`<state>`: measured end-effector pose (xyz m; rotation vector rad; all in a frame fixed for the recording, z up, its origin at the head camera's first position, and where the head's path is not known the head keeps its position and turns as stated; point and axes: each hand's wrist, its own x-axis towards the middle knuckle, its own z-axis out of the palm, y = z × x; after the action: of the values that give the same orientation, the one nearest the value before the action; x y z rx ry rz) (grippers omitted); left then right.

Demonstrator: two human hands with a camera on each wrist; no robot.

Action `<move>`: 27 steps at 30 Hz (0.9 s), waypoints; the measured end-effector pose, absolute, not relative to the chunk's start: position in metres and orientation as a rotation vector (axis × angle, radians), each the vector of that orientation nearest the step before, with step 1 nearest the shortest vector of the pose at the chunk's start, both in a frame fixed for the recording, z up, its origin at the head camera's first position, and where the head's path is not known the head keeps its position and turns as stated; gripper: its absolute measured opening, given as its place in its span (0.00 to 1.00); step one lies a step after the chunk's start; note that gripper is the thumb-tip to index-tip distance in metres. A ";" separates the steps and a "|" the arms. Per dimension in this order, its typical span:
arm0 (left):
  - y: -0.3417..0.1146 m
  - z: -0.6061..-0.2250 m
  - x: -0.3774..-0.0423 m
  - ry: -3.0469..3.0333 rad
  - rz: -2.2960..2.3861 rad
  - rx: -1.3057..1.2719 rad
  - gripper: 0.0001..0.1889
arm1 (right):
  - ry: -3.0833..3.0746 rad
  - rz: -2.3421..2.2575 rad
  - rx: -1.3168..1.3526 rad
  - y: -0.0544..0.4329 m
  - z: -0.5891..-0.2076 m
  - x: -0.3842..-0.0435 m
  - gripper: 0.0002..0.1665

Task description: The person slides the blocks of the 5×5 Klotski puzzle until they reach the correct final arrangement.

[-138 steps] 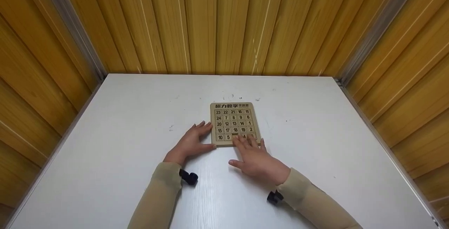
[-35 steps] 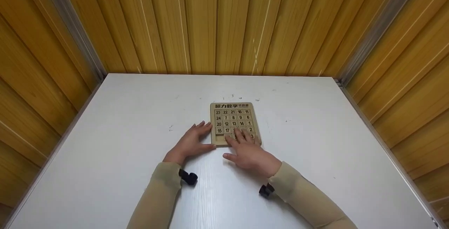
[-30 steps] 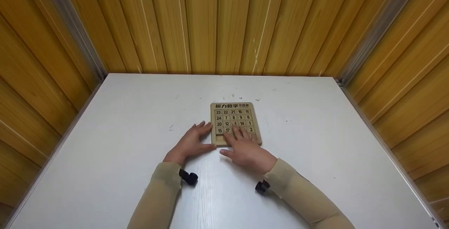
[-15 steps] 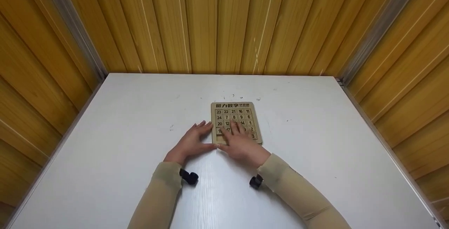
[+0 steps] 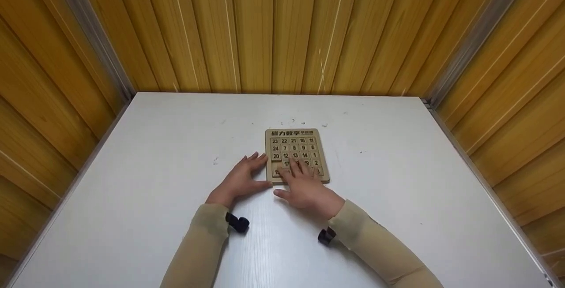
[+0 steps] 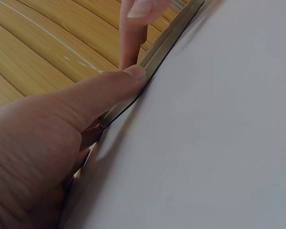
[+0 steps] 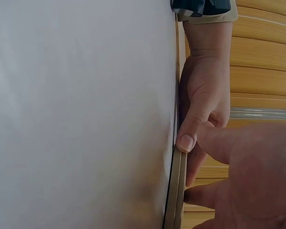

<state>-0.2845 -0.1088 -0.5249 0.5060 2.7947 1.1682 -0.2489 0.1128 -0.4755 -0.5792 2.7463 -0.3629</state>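
A wooden sliding number puzzle point(image 5: 325, 164) lies on the white table point(image 5: 375, 155), its numbered tiles in rows under a printed heading. My left hand point(image 5: 240, 177) rests at its near left corner, fingers nearly straight along the left side. In the left wrist view, the thumb point(image 6: 105, 93) presses on the near edge. My right hand point(image 5: 309, 191) spreads over the lower tiles, hiding several numbers, with fingertips touching them. The index finger is at the tile marked 15 point(image 5: 276, 172) in the bottom left corner. Directly above that tile is a bare slot point(image 5: 276, 165).
Yellow wood-look panels point(image 5: 282, 32) stand behind the table and on both sides, with grey metal posts point(image 5: 481, 36) at the corners. Small dark marks point(image 5: 303, 123) spot the tabletop beyond the puzzle. A small black camera point(image 5: 326, 236) sits on the right wrist.
The bottom row's left tiles slid right, baring the corner. Then the right hand reached up and left and drew tile 15 down into it. The left hand stayed put.
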 end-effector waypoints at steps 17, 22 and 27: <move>-0.110 -0.524 -0.285 2.813 1.156 0.548 0.47 | 2.757 -0.438 -0.561 0.109 -0.468 -0.268 0.48; -0.109 -0.524 -0.285 2.808 1.152 0.548 0.46 | 2.771 -0.448 -0.520 0.102 -0.472 -0.284 0.47; -0.109 -0.524 -0.284 2.795 1.143 0.499 0.45 | 2.784 -0.400 -0.502 0.099 -0.476 -0.292 0.47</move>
<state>-0.2845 -0.1088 -0.5240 0.4990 2.7952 1.1426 -0.2916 0.0991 -0.4755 -0.5018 2.7838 -0.3999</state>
